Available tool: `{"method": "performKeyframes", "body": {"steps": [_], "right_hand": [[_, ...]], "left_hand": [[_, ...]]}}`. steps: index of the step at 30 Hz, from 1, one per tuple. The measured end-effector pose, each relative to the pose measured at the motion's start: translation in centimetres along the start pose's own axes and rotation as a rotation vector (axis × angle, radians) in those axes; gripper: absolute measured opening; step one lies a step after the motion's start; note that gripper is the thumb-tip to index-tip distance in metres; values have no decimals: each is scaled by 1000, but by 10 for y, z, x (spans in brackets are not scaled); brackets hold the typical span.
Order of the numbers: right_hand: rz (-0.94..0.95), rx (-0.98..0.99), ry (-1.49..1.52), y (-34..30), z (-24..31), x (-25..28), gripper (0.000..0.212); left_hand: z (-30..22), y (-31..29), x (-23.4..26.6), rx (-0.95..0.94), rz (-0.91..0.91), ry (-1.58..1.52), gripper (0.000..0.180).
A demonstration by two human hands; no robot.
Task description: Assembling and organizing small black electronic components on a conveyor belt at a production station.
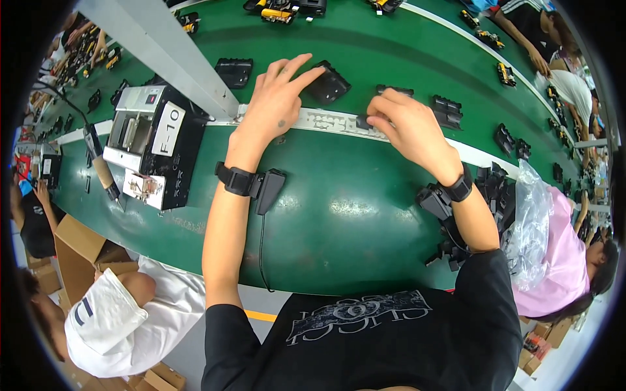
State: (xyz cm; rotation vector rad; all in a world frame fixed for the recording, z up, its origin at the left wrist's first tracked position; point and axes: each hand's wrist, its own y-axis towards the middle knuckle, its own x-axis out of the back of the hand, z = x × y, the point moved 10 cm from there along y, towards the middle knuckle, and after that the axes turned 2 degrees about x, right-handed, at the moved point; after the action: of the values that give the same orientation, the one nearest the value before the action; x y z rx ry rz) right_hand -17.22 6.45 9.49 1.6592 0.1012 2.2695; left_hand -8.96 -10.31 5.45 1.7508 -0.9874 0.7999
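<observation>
My left hand (277, 98) reaches over the green table, its fingers spread and its fingertips resting on a black plastic housing (329, 83) on the conveyor belt. My right hand (407, 124) is curled around a small black plastic part (365, 120) at the white metal rail (326, 121). Another black part (394, 90) lies just beyond that hand. Both wrists carry black bands with small black devices.
Black housings (447, 111) ride the green conveyor. A pile of black parts (499, 189) and a clear plastic bag (531, 215) sit at my right. A black and white machine (153, 143) stands at left. A grey post (166, 52) crosses the belt. Other people work nearby.
</observation>
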Motion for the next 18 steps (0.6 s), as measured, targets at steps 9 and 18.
{"method": "performKeyframes", "body": {"steps": [9,18], "right_hand": [[-91,28,-172,50,-20,1,13],[57,21,-180,62,-35,-29,11]], "left_hand": [[-20,24,-39,-5,108,18,57],[-7,10,-24,-9,-80,-237,51]]}}
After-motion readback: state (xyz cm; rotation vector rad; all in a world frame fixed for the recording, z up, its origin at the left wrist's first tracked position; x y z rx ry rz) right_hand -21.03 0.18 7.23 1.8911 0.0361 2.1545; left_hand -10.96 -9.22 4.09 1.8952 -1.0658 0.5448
